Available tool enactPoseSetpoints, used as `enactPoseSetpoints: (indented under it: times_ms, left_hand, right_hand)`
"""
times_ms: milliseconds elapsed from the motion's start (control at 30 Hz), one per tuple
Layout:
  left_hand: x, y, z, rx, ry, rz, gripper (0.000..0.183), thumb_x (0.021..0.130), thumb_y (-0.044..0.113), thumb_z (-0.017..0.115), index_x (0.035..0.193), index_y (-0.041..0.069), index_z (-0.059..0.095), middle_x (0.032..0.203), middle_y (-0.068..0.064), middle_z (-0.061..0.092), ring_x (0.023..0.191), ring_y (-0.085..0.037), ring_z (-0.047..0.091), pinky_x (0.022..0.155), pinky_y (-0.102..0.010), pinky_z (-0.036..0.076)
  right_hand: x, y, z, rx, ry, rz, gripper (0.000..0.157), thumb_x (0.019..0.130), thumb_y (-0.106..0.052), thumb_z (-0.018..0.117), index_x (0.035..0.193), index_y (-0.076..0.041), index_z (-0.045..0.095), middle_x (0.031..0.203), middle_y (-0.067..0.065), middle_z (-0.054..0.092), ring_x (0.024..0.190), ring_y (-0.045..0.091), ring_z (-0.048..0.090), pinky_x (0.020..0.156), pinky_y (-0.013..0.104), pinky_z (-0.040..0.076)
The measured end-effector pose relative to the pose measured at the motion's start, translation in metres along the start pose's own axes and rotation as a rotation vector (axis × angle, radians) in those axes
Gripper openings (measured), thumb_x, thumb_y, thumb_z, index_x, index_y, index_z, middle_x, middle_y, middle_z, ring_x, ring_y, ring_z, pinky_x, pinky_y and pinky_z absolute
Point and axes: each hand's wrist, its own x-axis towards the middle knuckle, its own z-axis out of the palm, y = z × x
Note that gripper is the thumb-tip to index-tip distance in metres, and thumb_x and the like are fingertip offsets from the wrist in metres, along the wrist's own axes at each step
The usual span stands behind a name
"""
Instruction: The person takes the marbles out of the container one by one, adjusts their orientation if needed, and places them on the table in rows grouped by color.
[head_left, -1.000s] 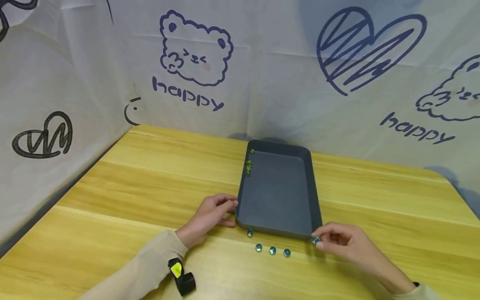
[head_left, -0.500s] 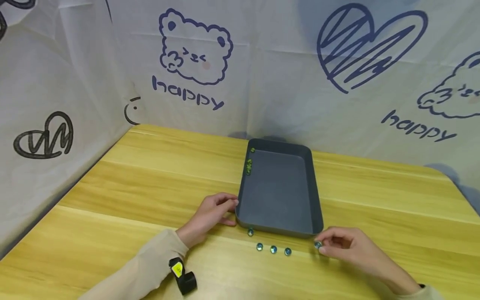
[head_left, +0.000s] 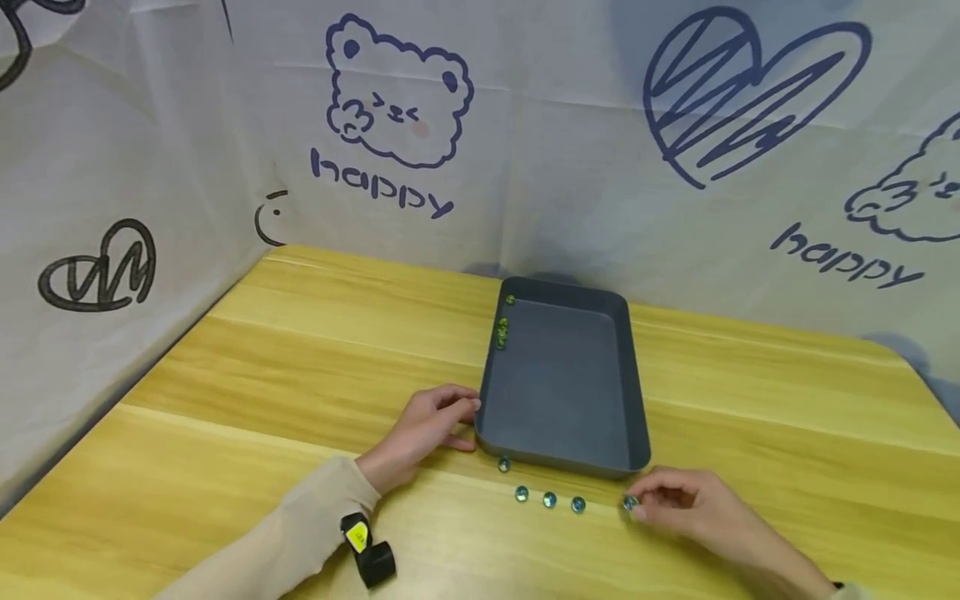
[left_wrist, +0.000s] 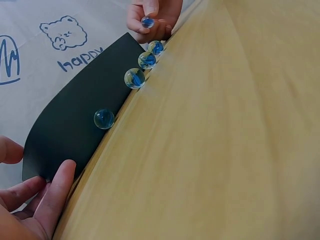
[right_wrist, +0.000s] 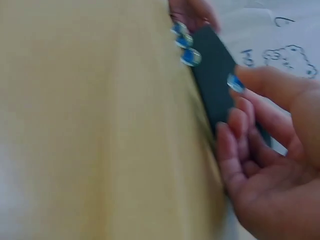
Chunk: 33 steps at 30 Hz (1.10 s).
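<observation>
My right hand (head_left: 690, 508) pinches a clear blue glass marble (head_left: 630, 503) between thumb and fingertip, just off the near right corner of a dark grey rectangular tray (head_left: 564, 392). In the right wrist view, the other fingers (right_wrist: 235, 145) curl loosely below that marble. At the tray's near left corner, my left hand (head_left: 423, 429) rests its fingertips against the outer wall. Three like marbles (head_left: 550, 500) lie in a row in front of the tray. Another marble (head_left: 504, 464) sits right by its near wall. Several yellow-green marbles (head_left: 502, 333) lie inside along the left wall.
Everything stands on a wooden table (head_left: 300, 350) with light grain. Behind it hangs a white cloth (head_left: 555, 183) with drawings, close to the tray's far end. A black wrist camera (head_left: 369, 550) sits on the left sleeve.
My right hand has moved the pinched marble toward me, away from the tray's corner, about level with the row. The left hand and the tray have stayed in place.
</observation>
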Motion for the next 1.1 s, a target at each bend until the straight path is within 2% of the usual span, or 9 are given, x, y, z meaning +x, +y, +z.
enactPoseSetpoints:
  times_ms: [133, 300, 700, 1100]
  left_hand:
    - [0.0, -0.001, 0.002, -0.002, 0.019, -0.018, 0.031, 0.096, 0.01, 0.055, 0.121, -0.007, 0.06, 0.108, -0.018, 0.062, 0.091, -0.022, 0.063, 0.07, -0.035, 0.061]
    - [0.0, -0.002, 0.0, -0.002, 0.014, -0.007, 0.03, 0.096, 0.01, 0.055, 0.121, -0.007, 0.06, 0.109, -0.018, 0.063, 0.093, -0.022, 0.063, 0.07, -0.035, 0.061]
    - [-0.001, 0.0, 0.002, 0.007, -0.002, 0.002, 0.031, 0.097, 0.011, 0.054, 0.122, -0.007, 0.059, 0.109, -0.019, 0.062, 0.093, -0.023, 0.062, 0.07, -0.035, 0.061]
    - [-0.001, 0.003, 0.001, 0.002, -0.02, 0.005, 0.032, 0.097, 0.011, 0.054, 0.122, -0.008, 0.058, 0.113, -0.021, 0.061, 0.097, -0.025, 0.062, 0.071, -0.034, 0.061]
  right_hand:
    - [-0.005, -0.002, 0.008, -0.014, 0.096, 0.056, 0.023, 0.091, -0.014, 0.067, 0.108, 0.002, 0.069, 0.087, 0.003, 0.062, 0.074, 0.008, 0.053, 0.059, 0.022, 0.05]
    - [-0.004, -0.003, 0.017, -0.05, 0.14, -0.006, 0.019, 0.09, -0.014, 0.068, 0.105, -0.002, 0.071, 0.084, 0.003, 0.061, 0.073, 0.01, 0.054, 0.06, 0.023, 0.051]
    - [-0.003, 0.002, 0.023, -0.158, 0.169, -0.113, 0.014, 0.088, -0.009, 0.07, 0.101, -0.006, 0.073, 0.083, -0.003, 0.059, 0.073, 0.008, 0.053, 0.058, 0.021, 0.049]
    - [-0.001, 0.001, 0.023, -0.193, 0.169, -0.151, 0.012, 0.086, -0.008, 0.072, 0.098, -0.007, 0.073, 0.081, -0.005, 0.057, 0.071, 0.007, 0.052, 0.055, 0.02, 0.048]
